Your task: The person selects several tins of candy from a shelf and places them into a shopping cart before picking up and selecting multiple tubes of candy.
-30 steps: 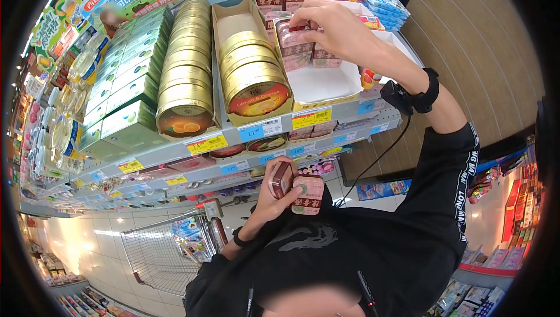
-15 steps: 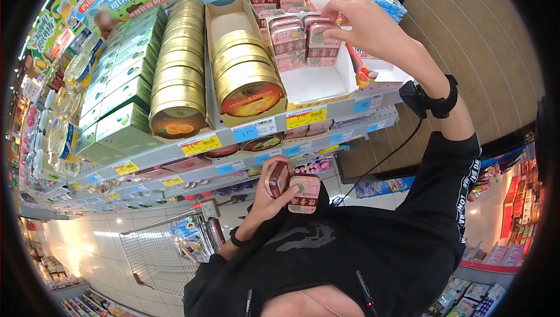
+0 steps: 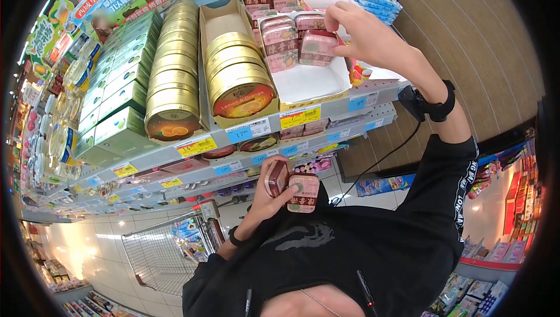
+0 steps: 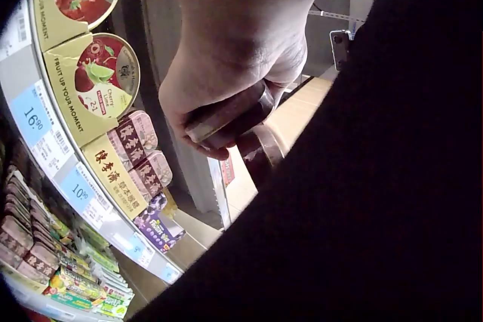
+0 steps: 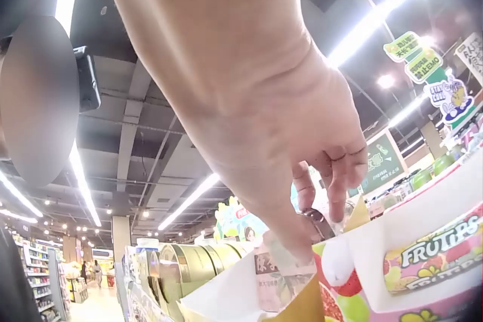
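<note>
Pinched between the thumb and fingertips of the right hand [image 3: 364, 34], a pink tin [image 3: 318, 42] sits tipped at the right end of the stock in a white tray [image 3: 318, 86] on the top shelf [image 3: 334, 110]. The fingers are curled close on its upper edge, not spread. The left hand [image 3: 262, 194] is low in front of the chest, fingers wrapped round a pair of tins [image 3: 304, 192], 1 face-out and 1 edge-on beside it; the left wrist view shows the same closed grasp. Compared with 1 second ago, the right hand has come forward from the deeper rows to this front tin, and in the last 0.5 second the tin has gone from upright to tilted, its red side now showing. The left hand's load is unchanged at 2. My read is that the tin is loose from its row and under the hand's control, though whether it is going in or coming out cannot be told. The white tray holds pink tins only in its back part, with its front floor bare. Just to the left, a cardboard tray [image 3: 219, 22] holds round gold tins [image 3: 236, 77] on edge. Beyond it are more gold tins, then green boxes [image 3: 116, 101]. Price tags [image 3: 300, 117] line the shelf edge, and a shopping cart [image 3: 157, 255] stands on the floor below.
</note>
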The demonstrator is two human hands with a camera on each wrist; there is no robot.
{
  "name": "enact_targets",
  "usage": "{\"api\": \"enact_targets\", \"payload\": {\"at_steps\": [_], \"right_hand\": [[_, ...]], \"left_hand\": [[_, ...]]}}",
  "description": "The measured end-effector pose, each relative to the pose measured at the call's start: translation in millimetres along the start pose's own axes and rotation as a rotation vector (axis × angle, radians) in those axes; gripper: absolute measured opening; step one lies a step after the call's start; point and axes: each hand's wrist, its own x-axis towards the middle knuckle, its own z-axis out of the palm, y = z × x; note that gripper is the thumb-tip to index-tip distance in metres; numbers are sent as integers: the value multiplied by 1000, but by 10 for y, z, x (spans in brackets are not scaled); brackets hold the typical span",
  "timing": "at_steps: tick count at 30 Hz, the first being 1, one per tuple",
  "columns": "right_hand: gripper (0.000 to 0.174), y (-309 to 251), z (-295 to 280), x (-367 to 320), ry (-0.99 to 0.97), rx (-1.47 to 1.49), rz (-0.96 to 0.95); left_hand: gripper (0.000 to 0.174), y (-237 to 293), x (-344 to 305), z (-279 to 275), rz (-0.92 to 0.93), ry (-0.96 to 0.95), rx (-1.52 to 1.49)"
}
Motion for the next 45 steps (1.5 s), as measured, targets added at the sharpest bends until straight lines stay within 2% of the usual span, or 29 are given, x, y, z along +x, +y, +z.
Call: {"api": "enact_targets", "payload": {"at_steps": [2, 4, 6, 9, 11, 12, 13, 15, 16, 20, 23, 25, 26, 27, 29, 30, 31, 33, 34, 36, 40, 45], "right_hand": [[31, -27, 3, -18, -66, 187, -8], [33, 29, 86, -46, -131, 223, 5], [34, 79, 108, -67, -197, 260, 19], [31, 132, 93, -52, -103, 201, -59], [29, 171, 56, -15, 14, 320, -75], [32, 113, 44, 11, 79, 527, -66], [32, 106, 61, 12, 79, 529, -64], [37, 77, 83, 25, 122, 863, 338], [38, -49, 57, 31, 252, 1117, 342], [40, -104, -11, 17, 196, 1088, 352], [44, -38, 38, 36, 299, 1169, 346], [33, -199, -179, 70, 304, 1228, 378], [51, -126, -270, 47, 119, 1137, 347], [51, -58, -329, 58, 125, 1137, 353], [66, 84, -402, 83, -167, 1018, 305], [40, 65, -198, 8, 152, 553, 107], [40, 145, -204, -1, 154, 553, 110], [34, 218, -296, 13, -26, 458, 167], [34, 213, -261, 24, -25, 458, 168], [37, 165, -130, 66, 34, 378, -16], [33, 56, 18, 92, 69, 313, 24], [29, 87, 152, 125, 24, 287, 17]], "left_hand": [[65, 37, -5, 8, 12, -7, 35], [65, 56, -11, 24, -46, 30, -22], [65, 26, -7, 19, -23, 37, -15], [65, -1, -4, 15, 6, 46, -9], [65, 3, -8, 15, 8, 45, -12], [65, 17, -10, 18, -14, 55, -15], [65, 25, -18, 19, -38, 65, -18], [64, 12, -20, 17, -25, 64, -23], [64, 8, -22, 16, -9, 63, -31], [64, 27, -27, 20, 15, 52, -29], [63, 78, -47, 55, -46, 72, -50], [63, 100, -50, 59, -57, 86, -43], [63, 101, -52, 55, -61, 81, -40], [63, 96, -52, 53, -50, 78, -32], [62, 78, -49, 43, -41, 70, -22], [62, 61, -45, 35, -13, 64, 0], [62, 46, -44, 30, 15, 59, 23], [62, 24, -41, 33, 15, 62, 19], [62, 17, -39, 39, 17, 66, 14], [61, 33, -40, 61, 2, 66, 15], [62, 73, -52, 63, -55, 78, 19], [62, 45, -70, 54, -34, 85, 28]]}}
